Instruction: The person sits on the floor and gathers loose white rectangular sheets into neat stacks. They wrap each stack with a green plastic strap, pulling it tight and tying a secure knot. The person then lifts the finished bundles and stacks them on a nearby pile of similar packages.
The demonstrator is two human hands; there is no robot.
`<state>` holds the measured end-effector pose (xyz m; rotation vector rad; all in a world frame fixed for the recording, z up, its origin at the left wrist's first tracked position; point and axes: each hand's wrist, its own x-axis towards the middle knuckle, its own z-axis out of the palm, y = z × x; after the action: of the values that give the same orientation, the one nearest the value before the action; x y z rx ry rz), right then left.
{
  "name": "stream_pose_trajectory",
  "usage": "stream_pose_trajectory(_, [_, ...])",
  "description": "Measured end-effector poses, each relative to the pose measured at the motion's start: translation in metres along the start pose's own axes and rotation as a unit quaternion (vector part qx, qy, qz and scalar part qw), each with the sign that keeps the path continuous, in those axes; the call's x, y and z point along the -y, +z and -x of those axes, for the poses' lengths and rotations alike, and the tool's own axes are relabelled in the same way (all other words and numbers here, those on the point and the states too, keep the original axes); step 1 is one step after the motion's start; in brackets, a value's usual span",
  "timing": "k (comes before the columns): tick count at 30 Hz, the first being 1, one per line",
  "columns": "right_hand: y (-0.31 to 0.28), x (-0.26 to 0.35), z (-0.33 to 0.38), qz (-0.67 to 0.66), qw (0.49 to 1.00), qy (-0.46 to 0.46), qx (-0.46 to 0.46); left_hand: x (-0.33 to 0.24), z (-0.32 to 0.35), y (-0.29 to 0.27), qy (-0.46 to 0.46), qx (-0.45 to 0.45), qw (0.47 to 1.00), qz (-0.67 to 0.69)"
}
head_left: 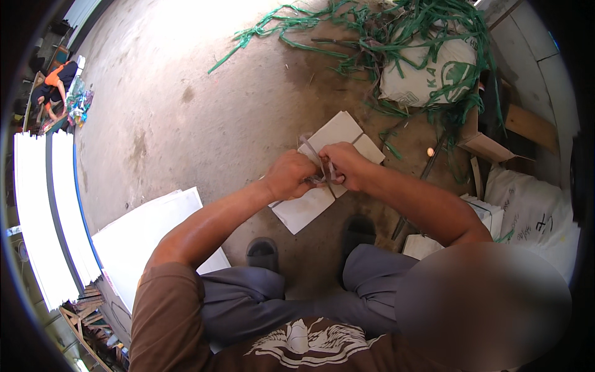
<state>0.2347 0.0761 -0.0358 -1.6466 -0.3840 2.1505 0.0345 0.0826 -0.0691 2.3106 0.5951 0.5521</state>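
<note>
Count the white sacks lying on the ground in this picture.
2 at least. One white sack lies at the top right, tangled in green strapping. Another white sack lies at the right edge, by the person's arm. More may be hidden outside the frame.

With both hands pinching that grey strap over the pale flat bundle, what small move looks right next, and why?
Probably a firm pull of the two ends apart to draw the knot tight. The left hand and right hand meet over the grey strap, which crosses the flat pale square bundle on the concrete floor, and its ends look loose and crumpled between them.
</note>
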Motion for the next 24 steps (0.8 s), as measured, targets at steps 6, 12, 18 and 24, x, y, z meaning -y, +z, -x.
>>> stream_pose_trajectory(6, [-0.020,-0.014,0.002,0.074,0.976,-0.184,0.091,0.011,0.002,-0.007,-0.213,0.014,0.964,0.157])
stream_pose_trajectory(12, [-0.026,-0.024,-0.013,0.218,0.908,-0.344,0.097,-0.014,-0.011,-0.018,-0.252,-0.116,0.902,0.330])
stream_pose_trajectory(18, [-0.019,-0.018,-0.006,0.254,0.892,-0.346,0.139,-0.056,-0.048,-0.033,-0.259,-0.090,0.852,0.445])
stream_pose_trajectory(24, [-0.028,-0.023,-0.022,0.198,0.903,-0.359,0.128,-0.020,-0.023,-0.022,-0.199,-0.150,0.961,0.117])
